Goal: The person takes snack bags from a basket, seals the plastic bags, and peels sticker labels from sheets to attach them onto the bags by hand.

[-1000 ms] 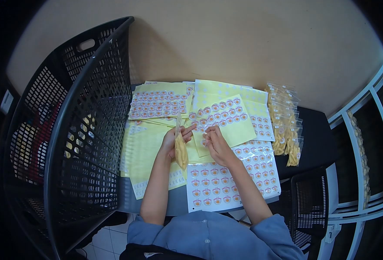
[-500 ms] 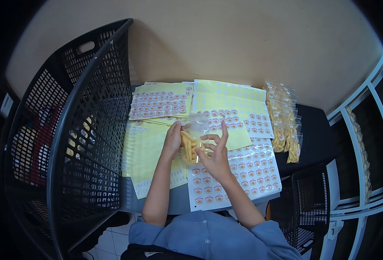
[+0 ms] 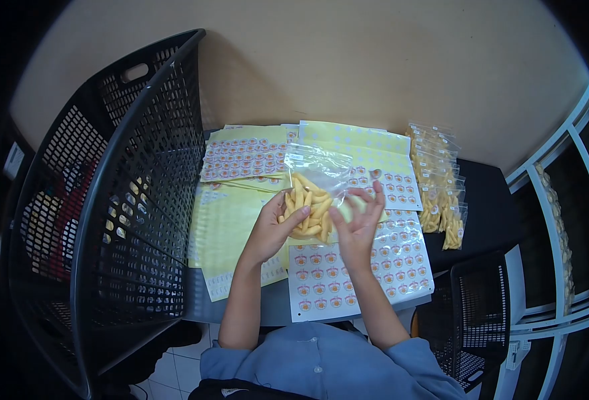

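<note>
A clear zip bag of yellow finger-shaped snacks [image 3: 313,207] is held up over the sticker sheets. My left hand [image 3: 271,227] grips its left side, the thumb pressed across the front and the fingers behind. My right hand [image 3: 359,227] is at the bag's right edge, thumb close against the plastic, fingers curved and apart. A small round sticker [image 3: 376,175] appears stuck to its raised index fingertip. Beneath the hands lie a white sheet of round stickers [image 3: 334,287] and yellow backing sheets [image 3: 224,230].
A tall black plastic basket [image 3: 134,200] stands at the left, with filled bags showing through its holes. Several packed snack bags [image 3: 434,173] lie in overlapping rows at the right. A smaller black crate [image 3: 478,320] is lower right. Behind the table rises a beige wall [image 3: 348,67].
The bag has turned so its broad front and upper zip show more fully. My left thumb now lies across its front. My right hand has moved right, index finger still raised.
</note>
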Action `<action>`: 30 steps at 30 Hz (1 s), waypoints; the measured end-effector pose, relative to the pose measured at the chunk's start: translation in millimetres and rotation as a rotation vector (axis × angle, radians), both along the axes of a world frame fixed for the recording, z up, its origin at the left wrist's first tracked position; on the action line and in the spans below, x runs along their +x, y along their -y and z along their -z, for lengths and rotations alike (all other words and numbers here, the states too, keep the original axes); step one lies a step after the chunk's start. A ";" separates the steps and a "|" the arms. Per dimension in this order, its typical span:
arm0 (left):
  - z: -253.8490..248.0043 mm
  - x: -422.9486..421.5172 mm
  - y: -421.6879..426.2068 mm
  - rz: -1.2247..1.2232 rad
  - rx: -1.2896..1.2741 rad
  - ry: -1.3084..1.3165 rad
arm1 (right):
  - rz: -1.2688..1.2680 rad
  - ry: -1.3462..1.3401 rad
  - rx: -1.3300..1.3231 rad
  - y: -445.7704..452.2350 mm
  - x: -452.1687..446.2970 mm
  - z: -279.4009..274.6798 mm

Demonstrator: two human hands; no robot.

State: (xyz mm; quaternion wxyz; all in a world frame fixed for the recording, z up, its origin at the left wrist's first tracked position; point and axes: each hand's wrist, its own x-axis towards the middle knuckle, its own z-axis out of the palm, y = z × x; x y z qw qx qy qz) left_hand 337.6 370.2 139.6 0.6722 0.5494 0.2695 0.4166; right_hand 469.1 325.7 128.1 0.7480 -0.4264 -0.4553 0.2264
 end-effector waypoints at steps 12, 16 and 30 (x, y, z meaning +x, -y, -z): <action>0.0 4.4 15.8 0.001 0.080 -0.131 | -0.388 1.015 -0.217 -6.9 48.3 -86.6; 6.2 6.4 17.0 -0.046 0.067 -0.140 | -0.294 1.220 -0.201 -9.1 42.8 -95.3; 5.3 7.4 15.5 -0.042 0.055 -0.123 | -0.153 1.415 -0.053 -9.4 33.8 -90.6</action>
